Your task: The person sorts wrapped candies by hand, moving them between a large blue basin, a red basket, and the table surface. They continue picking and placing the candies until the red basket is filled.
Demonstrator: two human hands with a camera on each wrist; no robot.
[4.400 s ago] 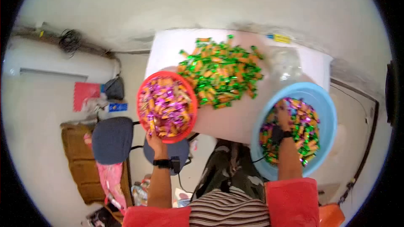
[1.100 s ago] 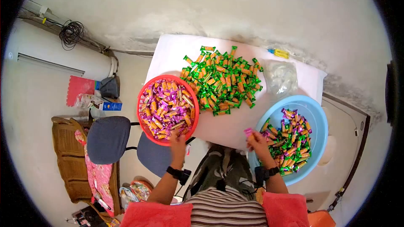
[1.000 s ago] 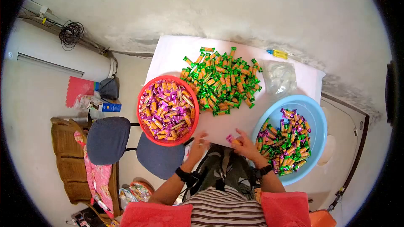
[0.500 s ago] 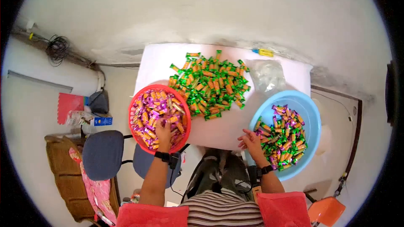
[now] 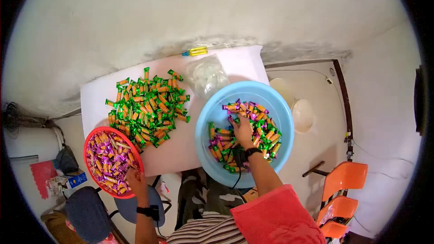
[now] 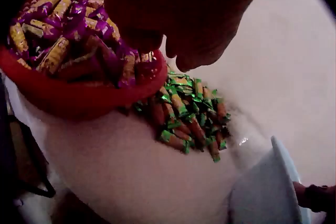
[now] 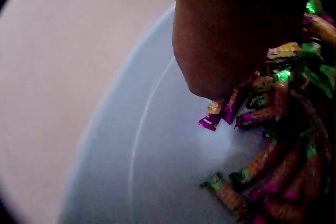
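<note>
In the head view, my right hand [image 5: 243, 131] reaches down into a light blue basin [image 5: 287, 122] and touches the wrapped candy bars [image 5: 266, 138] there, green and purple ones mixed. The right wrist view shows its fingers over a purple-wrapped bar [image 7: 210, 119]; the fingertips are partly hidden, and I cannot tell whether they grip one. My left hand [image 5: 135, 181] hangs loosely over the near right rim of a red basket [image 5: 87, 151], with no bar showing in it. Purple-wrapped candy bars [image 5: 108, 160] fill that basket. Between the containers lies a pile of green-wrapped candy bars [image 5: 149, 108].
A clear plastic bag [image 5: 207, 74] and a yellow bottle [image 5: 197, 51] lie on the white table [image 5: 169, 160] by the wall. Grey chairs [image 5: 88, 212] stand at the left, orange chairs [image 5: 346, 180] at the right.
The view has turned right. My right hand, which held a purple bar about a second ago, has moved from the basin's left rim into it; my left hand has drawn back to the basket's rim.
</note>
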